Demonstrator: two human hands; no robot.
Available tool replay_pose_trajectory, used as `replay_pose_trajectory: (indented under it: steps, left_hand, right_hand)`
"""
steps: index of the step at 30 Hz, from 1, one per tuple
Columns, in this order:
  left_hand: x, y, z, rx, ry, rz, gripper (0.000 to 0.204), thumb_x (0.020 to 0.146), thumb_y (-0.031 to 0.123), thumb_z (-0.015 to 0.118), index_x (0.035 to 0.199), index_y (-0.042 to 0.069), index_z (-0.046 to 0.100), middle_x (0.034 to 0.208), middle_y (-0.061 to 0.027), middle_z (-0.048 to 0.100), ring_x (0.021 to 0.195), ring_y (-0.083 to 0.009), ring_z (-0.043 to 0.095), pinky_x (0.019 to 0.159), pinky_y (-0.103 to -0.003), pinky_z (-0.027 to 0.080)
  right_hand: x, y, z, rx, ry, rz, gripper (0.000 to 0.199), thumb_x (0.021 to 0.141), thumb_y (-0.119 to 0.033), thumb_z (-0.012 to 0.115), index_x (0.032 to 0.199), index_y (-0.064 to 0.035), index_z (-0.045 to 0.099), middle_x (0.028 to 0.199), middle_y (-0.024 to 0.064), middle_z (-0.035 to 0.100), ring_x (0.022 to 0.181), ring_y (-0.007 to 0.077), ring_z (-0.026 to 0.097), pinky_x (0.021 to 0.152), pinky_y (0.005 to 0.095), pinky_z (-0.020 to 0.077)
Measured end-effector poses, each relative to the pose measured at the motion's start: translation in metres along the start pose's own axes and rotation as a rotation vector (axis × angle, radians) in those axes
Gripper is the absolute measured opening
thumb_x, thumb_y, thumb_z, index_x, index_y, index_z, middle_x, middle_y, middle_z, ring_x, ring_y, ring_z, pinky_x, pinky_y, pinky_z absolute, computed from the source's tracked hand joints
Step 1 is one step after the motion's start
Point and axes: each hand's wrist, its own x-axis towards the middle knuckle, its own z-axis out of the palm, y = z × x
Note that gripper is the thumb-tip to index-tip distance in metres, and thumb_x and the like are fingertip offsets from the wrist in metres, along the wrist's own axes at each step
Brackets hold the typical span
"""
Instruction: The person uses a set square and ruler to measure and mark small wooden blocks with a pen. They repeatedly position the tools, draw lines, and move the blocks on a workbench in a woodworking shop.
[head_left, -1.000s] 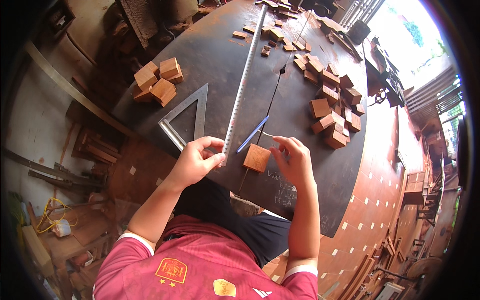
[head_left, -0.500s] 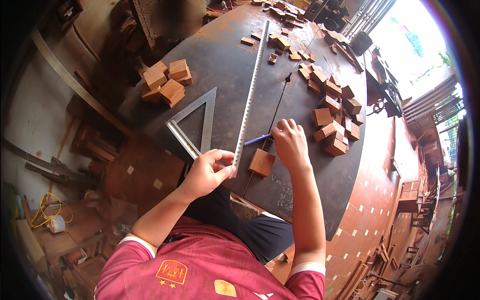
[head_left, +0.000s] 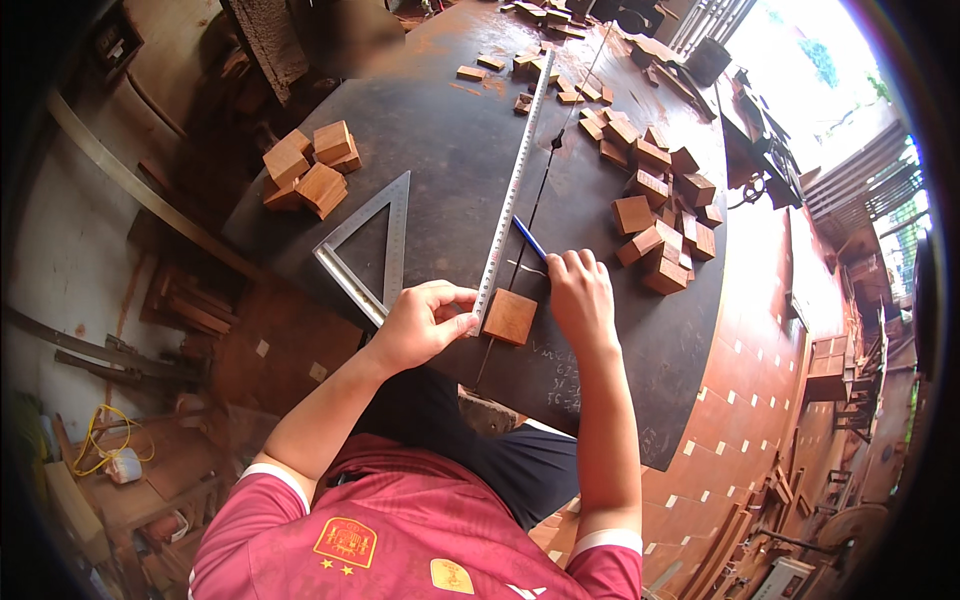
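1. The left hand [head_left: 425, 322] pinched the long ruler's [head_left: 512, 193] lower end, at frame centre.
2. The right hand [head_left: 580, 298] gripped a blue pencil [head_left: 529, 238] beside the wooden block [head_left: 510, 316].
3. The block looked light and stiff; best held by its edges.

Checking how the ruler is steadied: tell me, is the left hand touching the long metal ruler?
Touching. The head view shows the left hand with its fingertips pressed against the near end of the long metal ruler, beside the square wooden block; no gap shows.

Daylight from upper right, window area blown out white. Dark surface [head_left: 450, 170] evenly lit, soft shadows. Centre sharp. Strong fisheye bending at edges, black vignette around rim, left side dim.
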Motion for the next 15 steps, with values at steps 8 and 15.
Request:
replay_pose_trajectory:
  steps: [8, 15]
  left_hand:
    - [0.008, -0.014, 0.004, 0.020, -0.011, 0.037, 0.026, 0.093, 0.002, 0.075, 0.118, -0.005, 0.074, 0.103, -0.0070, 0.072, 0.088, -0.0119, 0.074, 0.077, -0.025, 0.060]
    - [0.010, -0.014, 0.005, -0.013, -0.038, 0.033, 0.027, 0.092, 0.000, 0.076, 0.118, -0.005, 0.074, 0.105, -0.0074, 0.071, 0.088, -0.0123, 0.073, 0.077, -0.025, 0.060]
  right_hand:
    - [-0.021, 0.018, -0.016, 0.587, 0.062, 0.280, 0.014, 0.092, -0.002, 0.068, 0.106, -0.0021, 0.073, 0.104, 0.0146, 0.068, 0.104, 0.0343, 0.062, 0.093, 0.0432, 0.0511]
    - [-0.022, 0.024, -0.026, 1.542, 0.123, 0.573, 0.011, 0.101, -0.006, 0.068, 0.111, -0.0015, 0.067, 0.087, -0.0020, 0.063, 0.073, 0.0058, 0.054, 0.065, 0.0214, 0.0441]
